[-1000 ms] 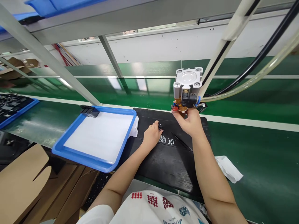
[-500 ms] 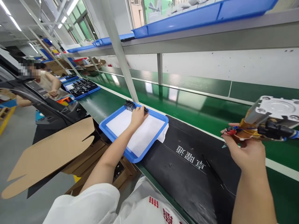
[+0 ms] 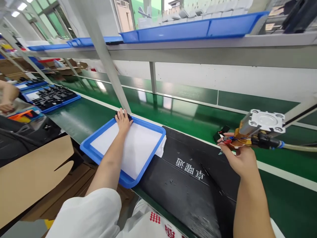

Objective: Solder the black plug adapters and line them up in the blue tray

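My left hand [image 3: 123, 121] reaches to the far edge of a blue tray [image 3: 151, 165] lined with white sheet. Its fingers and thumb close around small black parts [image 3: 130, 117] lying at the tray's far rim; most of them are hidden under the hand. On the right, my right hand [image 3: 239, 158] grips the brownish-orange holder under a silver pneumatic cylinder [image 3: 266, 121], near a small red piece [image 3: 227, 141] and thin wires. A dark boxy object [image 3: 221, 133] shows just past those fingertips; I cannot tell whether they touch it.
A black mat [image 3: 183, 191] with white lettering carries thin black tweezers [image 3: 213, 178]. Farther left, a tray of many black parts [image 3: 53, 96] stands near a co-worker's arm [image 3: 8, 94]. Cardboard [image 3: 37, 178] sits left of the bench. A shelf [image 3: 173, 54] and post [image 3: 104, 56] stand beyond.
The view has turned to the right. My left hand has shifted left along the tray's far rim, bringing its black part against the others. My right hand stays at the cylinder; the dark object now shows.
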The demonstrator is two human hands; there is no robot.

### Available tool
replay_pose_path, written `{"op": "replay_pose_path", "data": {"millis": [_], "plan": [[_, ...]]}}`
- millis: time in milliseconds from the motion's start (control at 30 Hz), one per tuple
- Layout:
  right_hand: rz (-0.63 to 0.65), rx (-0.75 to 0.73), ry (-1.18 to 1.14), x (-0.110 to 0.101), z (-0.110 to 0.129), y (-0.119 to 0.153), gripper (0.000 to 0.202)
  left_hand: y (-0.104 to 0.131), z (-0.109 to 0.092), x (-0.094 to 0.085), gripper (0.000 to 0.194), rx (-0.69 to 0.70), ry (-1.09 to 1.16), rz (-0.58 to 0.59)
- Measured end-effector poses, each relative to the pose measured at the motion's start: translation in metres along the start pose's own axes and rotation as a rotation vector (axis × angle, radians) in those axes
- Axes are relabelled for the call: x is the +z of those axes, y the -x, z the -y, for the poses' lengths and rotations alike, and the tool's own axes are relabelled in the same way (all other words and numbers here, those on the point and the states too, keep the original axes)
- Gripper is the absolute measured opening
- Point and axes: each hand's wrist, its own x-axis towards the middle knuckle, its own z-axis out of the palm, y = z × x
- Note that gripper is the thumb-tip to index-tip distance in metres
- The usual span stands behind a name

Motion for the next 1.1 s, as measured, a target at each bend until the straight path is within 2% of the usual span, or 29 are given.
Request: {"op": "replay_pose_path", "data": {"millis": [67, 133, 200, 267, 333, 367, 467, 567, 667, 767, 900, 1033, 1100], "plan": [[0.035, 0.000, 0.005, -0.008, 0.001, -0.001, 0.025, -0.002, -0.014, -0.004, 0.078, 0.019, 0.048, -0.032], [0.086, 0.026, 0.033, -0.019, 0.002, -0.002, 0.025, -0.003, -0.045, -0.008, 0.075, 0.117, 0.124, -0.031], [0.145, 0.067, 0.079, -0.032, 0.004, -0.002, 0.026, 0.003, -0.090, -0.009, 0.067, 0.296, 0.222, 0.024], [0.189, 0.101, 0.135, -0.044, 0.005, -0.001, 0.027, 0.020, -0.145, -0.006, 0.062, 0.506, 0.338, 0.126], [0.209, 0.125, 0.180, -0.052, 0.006, 0.000, 0.028, 0.045, -0.203, 0.003, 0.066, 0.688, 0.476, 0.262], [0.211, 0.134, 0.197, -0.055, 0.005, 0.001, 0.030, 0.060, -0.231, 0.009, 0.072, 0.735, 0.542, 0.339], [0.206, 0.148, 0.231, -0.061, 0.004, 0.003, 0.032, 0.098, -0.300, 0.029, 0.099, 0.694, 0.685, 0.564], [0.223, 0.153, 0.242, -0.063, 0.003, 0.004, 0.032, 0.118, -0.341, 0.041, 0.108, 0.558, 0.796, 0.671], [0.249, 0.164, 0.227, -0.063, 0.004, 0.004, 0.032, 0.119, -0.356, 0.043, 0.094, 0.437, 0.818, 0.680], [0.260, 0.168, 0.204, -0.061, 0.006, 0.003, 0.032, 0.114, -0.349, 0.038, 0.079, 0.433, 0.809, 0.680], [0.271, 0.172, 0.187, -0.058, 0.008, 0.003, 0.031, 0.121, -0.316, 0.031, 0.075, 0.509, 0.822, 0.768], [0.275, 0.159, 0.159, -0.052, 0.010, 0.002, 0.028, 0.145, -0.276, 0.022, 0.081, 0.637, 0.840, 0.874], [0.270, 0.134, 0.147, -0.049, 0.012, 0.002, 0.026, 0.158, -0.262, 0.016, 0.087, 0.775, 0.842, 0.820]]}}
